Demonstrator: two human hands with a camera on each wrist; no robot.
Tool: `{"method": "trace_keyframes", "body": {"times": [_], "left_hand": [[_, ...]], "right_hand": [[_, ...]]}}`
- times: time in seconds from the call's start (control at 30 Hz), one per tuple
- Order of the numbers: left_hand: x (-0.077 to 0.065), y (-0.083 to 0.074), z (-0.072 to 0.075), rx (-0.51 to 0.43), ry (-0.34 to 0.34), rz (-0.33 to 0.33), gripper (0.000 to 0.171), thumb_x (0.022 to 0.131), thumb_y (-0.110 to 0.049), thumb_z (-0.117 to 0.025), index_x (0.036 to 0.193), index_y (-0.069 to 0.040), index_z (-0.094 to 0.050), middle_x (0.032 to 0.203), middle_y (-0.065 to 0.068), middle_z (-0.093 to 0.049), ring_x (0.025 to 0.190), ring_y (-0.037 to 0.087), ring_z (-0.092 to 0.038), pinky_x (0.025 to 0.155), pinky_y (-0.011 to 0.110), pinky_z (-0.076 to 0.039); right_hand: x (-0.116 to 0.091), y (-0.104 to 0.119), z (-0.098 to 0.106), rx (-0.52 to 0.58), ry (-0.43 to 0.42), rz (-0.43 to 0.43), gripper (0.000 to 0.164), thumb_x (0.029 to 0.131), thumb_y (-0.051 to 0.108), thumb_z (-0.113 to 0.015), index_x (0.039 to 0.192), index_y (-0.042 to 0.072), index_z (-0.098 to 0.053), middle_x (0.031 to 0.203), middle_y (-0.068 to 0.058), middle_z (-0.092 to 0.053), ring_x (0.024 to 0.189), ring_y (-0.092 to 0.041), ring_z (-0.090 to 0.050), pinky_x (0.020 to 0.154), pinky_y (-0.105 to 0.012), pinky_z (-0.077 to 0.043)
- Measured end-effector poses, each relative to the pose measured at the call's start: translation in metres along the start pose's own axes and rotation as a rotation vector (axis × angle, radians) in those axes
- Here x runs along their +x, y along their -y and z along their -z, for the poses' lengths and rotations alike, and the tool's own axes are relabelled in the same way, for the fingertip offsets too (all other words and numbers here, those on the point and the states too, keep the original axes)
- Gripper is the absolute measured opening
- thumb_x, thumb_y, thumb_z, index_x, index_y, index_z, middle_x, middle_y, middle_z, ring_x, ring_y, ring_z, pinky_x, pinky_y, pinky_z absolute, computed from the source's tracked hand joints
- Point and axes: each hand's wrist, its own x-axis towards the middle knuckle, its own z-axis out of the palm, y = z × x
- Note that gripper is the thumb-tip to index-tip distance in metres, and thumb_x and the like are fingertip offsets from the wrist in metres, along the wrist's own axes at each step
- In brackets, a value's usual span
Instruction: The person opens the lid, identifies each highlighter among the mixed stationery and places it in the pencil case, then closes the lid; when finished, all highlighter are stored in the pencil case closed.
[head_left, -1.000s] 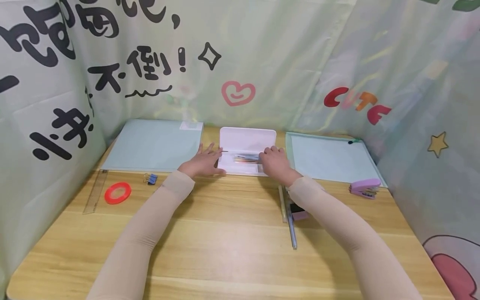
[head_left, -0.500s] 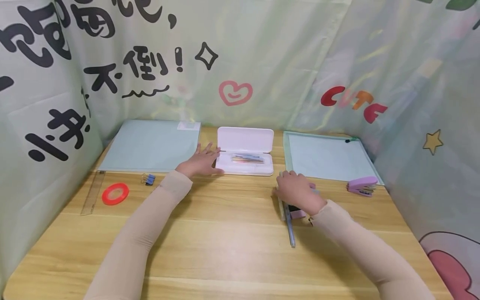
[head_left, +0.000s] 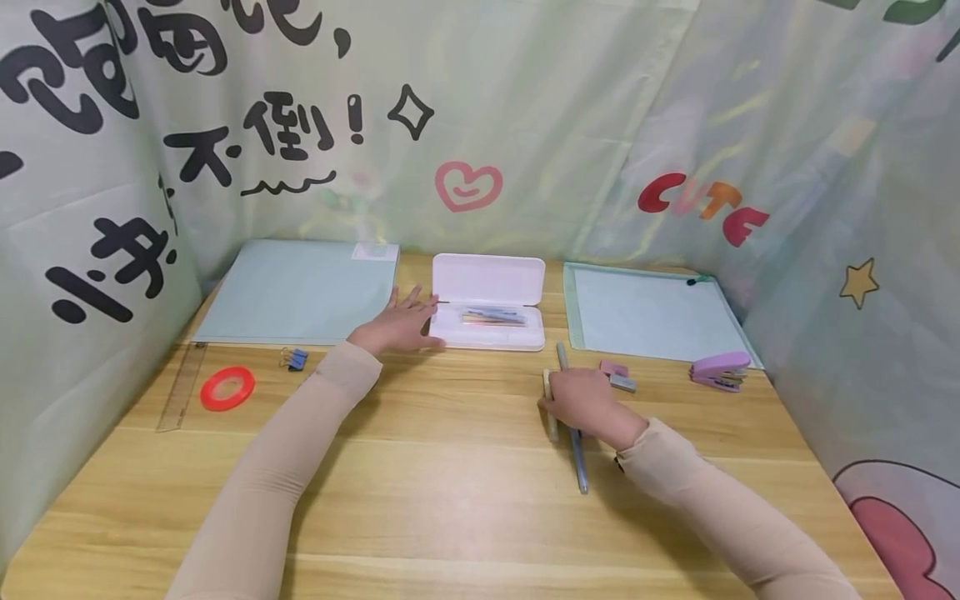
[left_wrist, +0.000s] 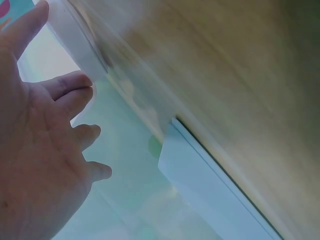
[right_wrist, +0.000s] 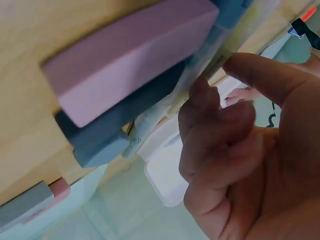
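In the head view, my left hand has its fingers spread at the left end of an opened white pencil case. Its thumb touches the case edge in the left wrist view. Thin coloured sticks lie inside the case. My right hand pinches a pale yellow pen between thumb and index finger, low over the table. Beside it lies a grey-blue pen, partly covered by the hand. A purple block with a dark underside, like a board eraser, sits close by in the right wrist view.
A pink block and a grey block lie beyond the right hand. Further right are a purple stapler and a pale zip folder. On the left are a blue folder, ruler, red ring and binder clip.
My right hand has left the pencil case and come back toward me and right, down to the pens, where it now pinches the pale yellow one. The left hand stays at the case.
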Motion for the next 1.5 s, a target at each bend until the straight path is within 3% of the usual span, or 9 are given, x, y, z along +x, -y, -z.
{"method": "trace_keyframes", "body": {"times": [0.33, 0.43, 0.5, 0.67, 0.83, 1.0, 1.13, 1.3, 1.5], "left_hand": [[-0.001, 0.0, 0.004, 0.027, -0.028, 0.007, 0.084, 0.075, -0.066, -0.042, 0.138, -0.012, -0.025, 0.144, -0.001, -0.011, 0.129, 0.028, 0.009, 0.096, 0.051, 0.014], [-0.002, 0.0, 0.005, 0.038, -0.038, 0.008, 0.085, 0.074, -0.067, -0.041, 0.137, -0.012, -0.027, 0.143, -0.001, -0.013, 0.129, 0.029, 0.008, 0.096, 0.052, 0.013], [-0.002, 0.001, 0.006, 0.046, -0.044, 0.009, 0.086, 0.073, -0.069, -0.04, 0.137, -0.012, -0.028, 0.143, -0.001, -0.014, 0.129, 0.03, 0.008, 0.096, 0.052, 0.012], [-0.003, 0.002, 0.006, 0.065, -0.061, 0.005, 0.089, 0.07, -0.073, -0.035, 0.136, -0.012, -0.03, 0.143, -0.001, -0.016, 0.129, 0.032, 0.006, 0.096, 0.053, 0.012], [-0.003, 0.002, 0.003, 0.073, -0.066, 0.008, 0.091, 0.07, -0.074, -0.034, 0.136, -0.012, -0.029, 0.143, -0.001, -0.013, 0.127, 0.029, 0.014, 0.094, 0.052, 0.016], [-0.003, 0.0, 0.0, 0.112, -0.065, 0.008, 0.09, 0.071, -0.073, -0.032, 0.137, -0.012, -0.028, 0.144, 0.001, -0.009, 0.125, 0.026, 0.02, 0.094, 0.055, 0.013], [-0.003, -0.002, -0.002, 0.109, -0.059, 0.009, 0.087, 0.073, -0.07, -0.036, 0.137, -0.012, -0.027, 0.144, 0.0, -0.008, 0.126, 0.026, 0.019, 0.095, 0.055, 0.012], [-0.002, -0.002, -0.004, 0.104, -0.059, 0.017, 0.087, 0.073, -0.071, -0.035, 0.137, -0.013, -0.027, 0.144, -0.001, -0.007, 0.125, 0.027, 0.019, 0.095, 0.055, 0.012], [-0.004, -0.004, -0.001, 0.077, -0.07, 0.03, 0.085, 0.073, -0.069, -0.039, 0.137, -0.014, -0.028, 0.144, -0.002, -0.008, 0.125, 0.029, 0.02, 0.095, 0.054, 0.013]], "right_hand": [[0.004, 0.003, 0.0, 0.048, 0.02, -0.102, 0.035, 0.082, 0.034, -0.048, 0.053, 0.016, -0.048, 0.048, 0.002, -0.046, 0.044, -0.016, -0.044, 0.037, -0.034, -0.034], [0.007, 0.003, 0.006, 0.07, -0.003, -0.135, 0.032, 0.082, 0.037, -0.047, 0.057, 0.017, -0.047, 0.047, 0.003, -0.046, 0.044, -0.017, -0.043, 0.045, -0.049, -0.037], [0.012, 0.003, 0.011, 0.104, -0.049, -0.137, 0.03, 0.082, 0.036, -0.047, 0.059, 0.017, -0.047, 0.047, 0.004, -0.046, 0.043, -0.017, -0.043, 0.044, -0.049, -0.036], [0.031, -0.002, 0.022, 0.095, -0.237, -0.009, 0.027, 0.081, 0.026, -0.048, 0.057, 0.016, -0.042, 0.046, 0.004, -0.04, 0.04, -0.013, -0.037, 0.034, -0.032, -0.028], [0.06, -0.005, 0.03, 0.008, -0.374, 0.123, 0.023, 0.079, 0.02, -0.051, 0.06, 0.013, -0.04, 0.046, 0.002, -0.036, 0.037, -0.014, -0.032, 0.031, -0.031, -0.027], [0.09, -0.01, 0.03, 0.016, -0.344, 0.162, 0.017, 0.082, 0.017, -0.047, 0.067, 0.014, -0.041, 0.055, 0.001, -0.038, 0.042, -0.013, -0.031, 0.037, -0.028, -0.023], [0.11, -0.013, 0.024, 0.006, -0.296, 0.171, 0.012, 0.086, 0.021, -0.046, 0.078, 0.013, -0.048, 0.066, 0.001, -0.043, 0.047, -0.013, -0.039, 0.04, -0.028, -0.03], [0.125, -0.011, 0.02, 0.002, -0.261, 0.188, 0.012, 0.087, 0.023, -0.049, 0.09, 0.014, -0.056, 0.077, 0.001, -0.051, 0.056, -0.013, -0.048, 0.046, -0.029, -0.039], [0.14, -0.006, 0.021, 0.013, -0.225, 0.154, 0.011, 0.086, 0.022, -0.052, 0.091, 0.015, -0.059, 0.079, 0.0, -0.052, 0.066, -0.016, -0.052, 0.054, -0.033, -0.043]]}}
